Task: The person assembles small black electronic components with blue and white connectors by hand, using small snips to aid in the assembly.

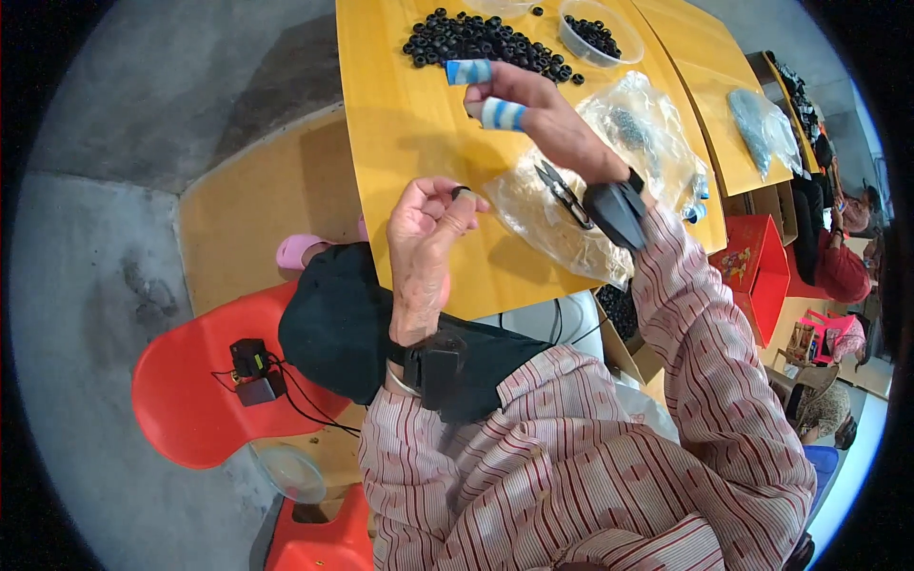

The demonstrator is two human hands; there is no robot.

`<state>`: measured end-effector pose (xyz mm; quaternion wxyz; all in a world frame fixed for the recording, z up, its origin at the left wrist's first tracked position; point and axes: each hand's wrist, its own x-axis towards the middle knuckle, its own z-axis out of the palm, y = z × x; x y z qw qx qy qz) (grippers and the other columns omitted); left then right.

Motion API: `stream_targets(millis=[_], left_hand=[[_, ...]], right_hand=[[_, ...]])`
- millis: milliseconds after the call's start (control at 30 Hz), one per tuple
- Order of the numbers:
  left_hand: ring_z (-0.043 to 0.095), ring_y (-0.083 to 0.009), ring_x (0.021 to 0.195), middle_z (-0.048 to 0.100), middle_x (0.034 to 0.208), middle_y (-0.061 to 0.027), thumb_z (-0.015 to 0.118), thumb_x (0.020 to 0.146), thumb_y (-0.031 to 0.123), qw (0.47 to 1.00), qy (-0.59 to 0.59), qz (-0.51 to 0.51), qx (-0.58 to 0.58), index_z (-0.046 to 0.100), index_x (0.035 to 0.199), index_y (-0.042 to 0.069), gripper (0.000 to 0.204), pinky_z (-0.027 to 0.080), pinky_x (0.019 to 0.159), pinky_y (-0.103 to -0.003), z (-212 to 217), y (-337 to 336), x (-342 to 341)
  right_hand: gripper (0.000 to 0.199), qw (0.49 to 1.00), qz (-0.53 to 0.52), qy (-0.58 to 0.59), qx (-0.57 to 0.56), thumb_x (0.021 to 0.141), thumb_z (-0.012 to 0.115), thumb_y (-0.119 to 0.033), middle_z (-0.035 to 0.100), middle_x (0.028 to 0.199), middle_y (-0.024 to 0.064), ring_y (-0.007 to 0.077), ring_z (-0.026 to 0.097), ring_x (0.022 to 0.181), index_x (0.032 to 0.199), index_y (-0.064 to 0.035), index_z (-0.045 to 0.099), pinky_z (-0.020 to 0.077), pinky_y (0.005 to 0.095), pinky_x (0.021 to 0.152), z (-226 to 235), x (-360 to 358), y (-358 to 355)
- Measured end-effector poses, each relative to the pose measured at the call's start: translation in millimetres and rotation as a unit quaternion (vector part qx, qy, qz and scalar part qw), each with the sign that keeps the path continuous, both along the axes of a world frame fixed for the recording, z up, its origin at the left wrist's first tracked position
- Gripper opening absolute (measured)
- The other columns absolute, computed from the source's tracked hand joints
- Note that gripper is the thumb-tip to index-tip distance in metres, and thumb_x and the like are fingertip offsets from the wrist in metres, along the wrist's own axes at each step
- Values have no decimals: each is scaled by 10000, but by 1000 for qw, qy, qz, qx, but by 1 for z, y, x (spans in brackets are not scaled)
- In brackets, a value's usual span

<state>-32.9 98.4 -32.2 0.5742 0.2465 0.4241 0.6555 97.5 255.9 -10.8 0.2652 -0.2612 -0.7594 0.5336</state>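
Observation:
My left hand [419,249] is over the near left part of the yellow table [390,124], its thumb and fingertips pinching a small black ring [461,191]. Farther off, my right hand [547,112] reaches just short of a loose pile of small black rings [481,40]. Blue-and-white tape wraps its thumb and index finger, which are apart with nothing visible between them. Beneath the right wrist, a pair of black thread snips [564,195] lies on a crumpled clear plastic bag [533,224].
A clear round tub [636,48] of black rings stands at the back. Another clear bag [657,105] lies right. On the left, a red chair [181,390] holds black devices with cables [252,366]. A red box [752,271] stands right; other people [843,266] sit beyond.

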Motion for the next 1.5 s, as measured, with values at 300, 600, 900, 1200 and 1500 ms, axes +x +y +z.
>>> stream_targets(millis=[300,600,900,1200,1500], left_hand=[[581,-113,737,604,814,-56,648,837,53,998,-7,48,42,524,970,20,185,450,672,-237,-5,0,4],[583,-117,745,595,833,-50,626,840,2,996,-30,37,69,522,975,19,171,457,669,-237,-8,-3,3],[564,-134,788,597,911,-70,629,865,59,994,-42,17,100,518,1036,33,205,470,757,-269,-7,-4,1],[584,-135,820,611,912,-69,616,872,51,995,-49,16,86,532,1027,37,177,463,754,-257,-7,-5,1],[625,-159,802,615,859,-88,624,847,5,996,-60,34,60,518,980,10,170,453,701,-246,-2,-2,4]], right_hand=[[398,926,18,206,-316,822,638,-67,557,976,-27,67,516,914,1203,-70,523,405,231,859,-12,15,-77],[379,937,-17,199,-285,812,646,-63,565,985,-20,67,514,904,1177,-69,543,404,234,852,-10,16,-91],[395,946,-56,160,-275,834,606,-55,588,1020,-4,69,529,946,1222,-45,534,403,236,890,-18,31,-93],[418,967,-68,148,-195,833,632,-63,563,1049,-12,77,474,916,1239,-59,534,419,235,861,-11,20,-106],[600,979,-114,153,-76,784,711,-107,594,1011,-2,103,479,893,1324,-84,451,425,254,774,-8,15,-108]])
